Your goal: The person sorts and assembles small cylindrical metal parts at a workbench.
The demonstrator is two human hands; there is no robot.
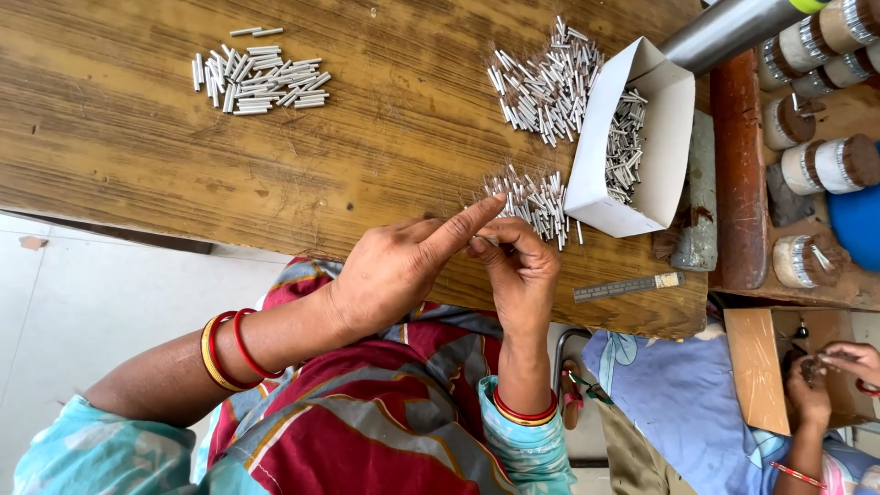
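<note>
My left hand (394,270) and my right hand (521,268) meet at the near edge of the wooden table (385,137). Between their fingertips they pinch a small metal tube (484,241). The index finger of my left hand sticks out toward a small pile of grey tubes with thin wire ends (539,200) just beyond the hands. The fingers of my right hand are curled. Red and gold bangles sit on both wrists.
A white cardboard box (665,119) holding more tubes stands to the right, with a larger pile (548,81) beside it. White tubes (258,78) lie far left. A metal file (628,287) lies near the edge. Wire spools (825,165) stand right. Another person's hands (830,371) work over a brown box (759,367).
</note>
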